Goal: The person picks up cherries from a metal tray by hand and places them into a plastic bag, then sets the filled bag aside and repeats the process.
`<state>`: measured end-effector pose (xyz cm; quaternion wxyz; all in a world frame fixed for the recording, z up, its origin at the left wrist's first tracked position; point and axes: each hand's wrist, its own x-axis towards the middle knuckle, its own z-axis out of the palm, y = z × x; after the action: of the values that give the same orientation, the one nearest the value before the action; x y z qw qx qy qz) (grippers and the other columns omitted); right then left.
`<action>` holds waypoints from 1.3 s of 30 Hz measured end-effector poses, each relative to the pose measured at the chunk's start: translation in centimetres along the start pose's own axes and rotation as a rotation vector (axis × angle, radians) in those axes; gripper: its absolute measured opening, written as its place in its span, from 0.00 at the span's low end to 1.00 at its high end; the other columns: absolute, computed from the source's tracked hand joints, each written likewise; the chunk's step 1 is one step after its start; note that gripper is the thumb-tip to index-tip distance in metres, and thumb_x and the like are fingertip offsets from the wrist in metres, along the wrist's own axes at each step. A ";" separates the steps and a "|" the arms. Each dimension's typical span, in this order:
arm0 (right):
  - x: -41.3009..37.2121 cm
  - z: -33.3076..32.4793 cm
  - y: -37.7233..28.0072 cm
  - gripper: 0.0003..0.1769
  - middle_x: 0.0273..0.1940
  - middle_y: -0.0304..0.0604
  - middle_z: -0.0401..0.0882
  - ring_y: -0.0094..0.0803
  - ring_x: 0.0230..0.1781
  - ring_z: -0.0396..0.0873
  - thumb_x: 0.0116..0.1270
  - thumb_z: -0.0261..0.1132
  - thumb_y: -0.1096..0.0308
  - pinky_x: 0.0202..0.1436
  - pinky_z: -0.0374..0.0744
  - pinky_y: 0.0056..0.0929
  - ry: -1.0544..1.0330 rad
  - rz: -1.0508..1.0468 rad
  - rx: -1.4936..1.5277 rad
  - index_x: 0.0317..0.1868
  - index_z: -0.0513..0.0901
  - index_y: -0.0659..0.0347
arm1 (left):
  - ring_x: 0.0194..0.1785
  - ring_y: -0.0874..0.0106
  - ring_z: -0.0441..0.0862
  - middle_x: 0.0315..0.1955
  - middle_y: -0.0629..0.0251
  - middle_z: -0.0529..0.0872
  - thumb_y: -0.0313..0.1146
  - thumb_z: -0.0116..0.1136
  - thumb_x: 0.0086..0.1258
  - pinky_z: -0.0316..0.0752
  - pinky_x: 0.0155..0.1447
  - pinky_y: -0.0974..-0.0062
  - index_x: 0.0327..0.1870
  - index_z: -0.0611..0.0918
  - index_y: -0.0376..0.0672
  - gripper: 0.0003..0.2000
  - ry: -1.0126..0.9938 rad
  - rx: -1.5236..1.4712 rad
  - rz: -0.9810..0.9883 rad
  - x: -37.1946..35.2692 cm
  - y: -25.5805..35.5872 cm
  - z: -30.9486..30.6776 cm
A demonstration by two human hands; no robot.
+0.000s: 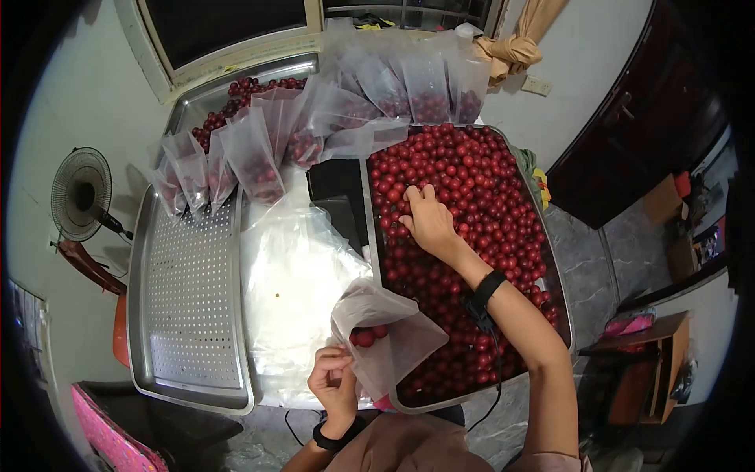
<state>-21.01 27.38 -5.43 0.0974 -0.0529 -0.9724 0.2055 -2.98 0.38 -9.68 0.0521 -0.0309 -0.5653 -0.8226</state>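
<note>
My left hand (333,384) pinches the edge of a translucent plastic bag (401,338) at the front of the table. The bag's mouth gapes, and a few round red fruits (368,336) show inside. My right hand (429,223) reaches into a deep metal tray (561,315) heaped with small round red fruits (472,169), like cherries or small plums. Its fingers are apart and bent down among the fruits, with the thumb on the left side. Whether a fruit lies under the palm is hidden. Each wrist wears a black band.
Filled translucent bags (255,153) stand along the back. Behind them is another metal tray (189,110) with red fruits. A perforated metal tray (189,291) lies left, beside flat plastic bags (295,275) and a black box (338,216). A fan (81,193) stands far left.
</note>
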 end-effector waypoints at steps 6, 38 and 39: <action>-0.2 -0.3 1.0 0.21 0.48 0.55 0.70 0.55 0.41 0.80 0.60 0.69 0.71 0.45 0.81 0.48 0.056 -0.034 0.137 0.51 0.71 0.58 | 0.55 0.67 0.77 0.44 0.61 0.77 0.12 0.60 0.62 0.70 0.62 0.71 0.36 0.80 0.36 0.08 0.002 0.005 -0.012 0.0 0.1 0.0; -13.8 -13.2 -13.0 0.24 0.40 0.50 0.79 0.43 0.38 0.82 0.45 0.69 0.81 0.40 0.83 0.28 -0.152 -0.737 0.214 0.47 0.76 0.70 | 0.44 0.79 0.76 0.41 0.65 0.79 0.17 0.58 0.68 0.70 0.52 0.82 0.37 0.78 0.37 0.04 -0.002 0.057 0.082 0.4 1.5 1.7; -13.5 -12.8 -13.4 0.23 0.37 0.49 0.79 0.41 0.37 0.83 0.44 0.71 0.78 0.37 0.83 0.27 -0.159 -0.734 0.105 0.44 0.77 0.69 | 0.45 0.78 0.76 0.42 0.65 0.79 0.18 0.58 0.68 0.71 0.52 0.81 0.37 0.78 0.37 0.03 0.003 0.066 0.081 0.4 1.5 1.7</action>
<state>-5.98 18.29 9.26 0.0916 0.3203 -0.9192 0.2099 -3.18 1.38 -7.62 0.0874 -0.0510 -0.5903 -0.8008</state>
